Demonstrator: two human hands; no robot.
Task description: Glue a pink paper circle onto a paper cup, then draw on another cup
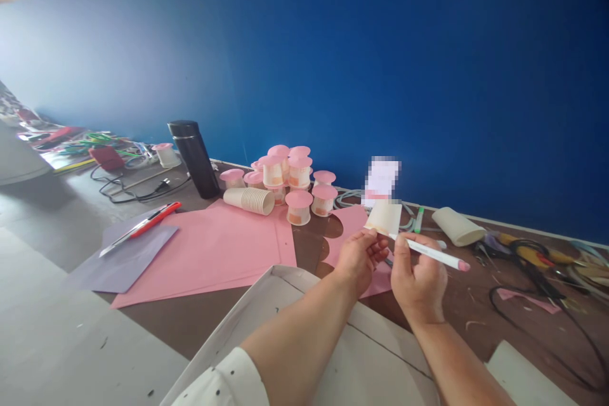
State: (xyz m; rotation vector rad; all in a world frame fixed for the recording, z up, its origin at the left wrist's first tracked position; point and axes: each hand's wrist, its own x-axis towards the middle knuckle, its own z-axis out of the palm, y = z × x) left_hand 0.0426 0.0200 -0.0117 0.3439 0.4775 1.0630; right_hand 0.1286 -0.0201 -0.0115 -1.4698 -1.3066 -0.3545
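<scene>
A white paper cup (386, 217) is upside down in my left hand (359, 260), whose fingers are closed around its lower rim. A faint orange patch shows near that rim. My right hand (421, 276) grips a white marker pen (435, 254) with a pink end pointing right; its tip is at the cup's side, and I cannot tell whether it touches. Beneath my hands lies pink paper (349, 235) with curved cut-outs. To the left, several cups with pink paper discs on top (299, 203) stand grouped and partly stacked, beside a nested stack of plain cups (248, 200).
A black thermos (195, 158) stands left of the cups. A red utility knife (143, 227) lies on purple paper (137, 266) beside large pink sheets (204, 254). At right are a tipped cup (457, 226), a green marker (419, 219) and black cables (537, 266). A blue partition (333, 76) rises behind.
</scene>
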